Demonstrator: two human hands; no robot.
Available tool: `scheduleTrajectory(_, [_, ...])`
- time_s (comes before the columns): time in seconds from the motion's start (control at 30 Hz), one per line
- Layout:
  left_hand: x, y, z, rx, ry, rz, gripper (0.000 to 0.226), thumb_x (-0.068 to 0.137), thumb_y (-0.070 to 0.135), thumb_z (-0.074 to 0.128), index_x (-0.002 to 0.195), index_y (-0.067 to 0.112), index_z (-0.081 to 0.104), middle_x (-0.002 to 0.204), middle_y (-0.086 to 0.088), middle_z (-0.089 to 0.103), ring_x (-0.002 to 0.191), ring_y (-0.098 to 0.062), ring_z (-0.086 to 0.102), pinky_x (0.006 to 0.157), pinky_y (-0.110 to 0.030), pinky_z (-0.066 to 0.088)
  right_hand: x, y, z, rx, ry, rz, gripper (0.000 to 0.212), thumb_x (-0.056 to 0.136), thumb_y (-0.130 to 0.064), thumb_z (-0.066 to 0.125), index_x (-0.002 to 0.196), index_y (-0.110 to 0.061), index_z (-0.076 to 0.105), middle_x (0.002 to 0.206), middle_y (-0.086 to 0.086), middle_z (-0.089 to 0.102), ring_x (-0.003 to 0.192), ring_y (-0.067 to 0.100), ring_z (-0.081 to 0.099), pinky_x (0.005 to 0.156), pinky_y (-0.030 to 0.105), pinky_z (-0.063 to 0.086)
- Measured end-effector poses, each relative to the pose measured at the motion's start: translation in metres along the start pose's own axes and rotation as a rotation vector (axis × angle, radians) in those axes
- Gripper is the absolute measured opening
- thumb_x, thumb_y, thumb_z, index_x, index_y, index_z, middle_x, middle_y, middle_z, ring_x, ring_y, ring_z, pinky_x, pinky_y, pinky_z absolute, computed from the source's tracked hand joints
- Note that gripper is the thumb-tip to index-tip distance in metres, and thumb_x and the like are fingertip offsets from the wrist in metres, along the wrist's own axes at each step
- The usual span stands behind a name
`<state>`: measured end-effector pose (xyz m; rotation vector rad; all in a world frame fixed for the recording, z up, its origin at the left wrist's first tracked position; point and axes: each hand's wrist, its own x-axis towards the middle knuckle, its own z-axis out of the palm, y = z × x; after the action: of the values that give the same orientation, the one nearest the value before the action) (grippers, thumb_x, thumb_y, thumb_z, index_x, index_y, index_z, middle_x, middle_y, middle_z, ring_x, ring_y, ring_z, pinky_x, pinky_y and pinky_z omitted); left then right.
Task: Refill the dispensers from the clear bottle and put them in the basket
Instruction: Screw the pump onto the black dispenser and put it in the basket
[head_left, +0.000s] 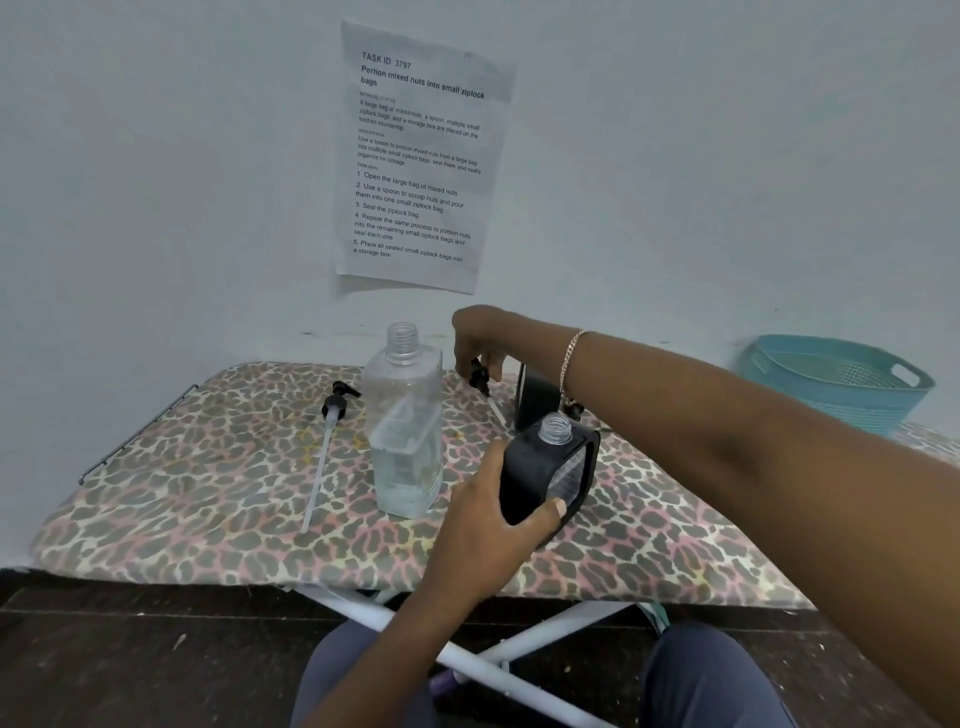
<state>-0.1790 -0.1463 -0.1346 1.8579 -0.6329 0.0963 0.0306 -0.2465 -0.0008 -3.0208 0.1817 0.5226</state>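
Evidently early: right of the open clear bottle (402, 431), the left hand (483, 525) gripped an uncapped black dispenser (545, 467); the right hand (475, 338) pinched a pump (479, 375) behind it. Refilling seemed not yet begun, and the teal basket (831, 384) waited far right.

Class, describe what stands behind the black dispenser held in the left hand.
A second black dispenser stands behind it, beside the pump that the right hand pinches. The right forearm covers much of it, so its neck cannot be seen.
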Motion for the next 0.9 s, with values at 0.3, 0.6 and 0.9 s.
scheduleTrajectory(0.3, [-0.003, 0.003, -0.003, -0.004, -0.024, 0.000, 0.049, 0.090, 0.044, 0.076, 0.132, 0.036, 0.051, 0.109, 0.016, 0.072, 0.094, -0.003, 0.070, 0.079, -0.035, 0.061, -0.081, 0.043, -0.034, 0.555, 0.394, -0.291, 0.023, 0.075, 0.002, 0.084, 0.089, 0.001, 0.066, 0.075, 0.015, 0.074, 0.061, 0.024, 0.074, 0.067, 0.033, 0.063])
scheduleTrajectory(0.6, [-0.005, 0.006, -0.002, -0.009, -0.015, -0.024, 0.042, 0.090, 0.038, 0.078, 0.123, 0.037, 0.053, 0.098, 0.015, 0.072, 0.082, -0.005, 0.070, 0.067, -0.028, 0.057, -0.180, 0.093, -0.034, 1.068, 0.531, -0.585, 0.018, 0.086, 0.006, 0.075, 0.101, 0.016, 0.071, 0.094, 0.019, 0.076, 0.087, 0.021, 0.077, 0.083, 0.031, 0.062])
scheduleTrajectory(0.9, [-0.008, 0.010, -0.001, -0.009, -0.010, -0.026, 0.049, 0.091, 0.038, 0.078, 0.132, 0.039, 0.051, 0.108, 0.017, 0.073, 0.086, -0.003, 0.071, 0.067, -0.022, 0.054, -0.210, 0.122, 0.006, 1.082, 0.686, -0.590, 0.025, 0.086, 0.002, 0.079, 0.110, 0.006, 0.073, 0.102, 0.021, 0.077, 0.098, 0.034, 0.076, 0.091, 0.041, 0.063])
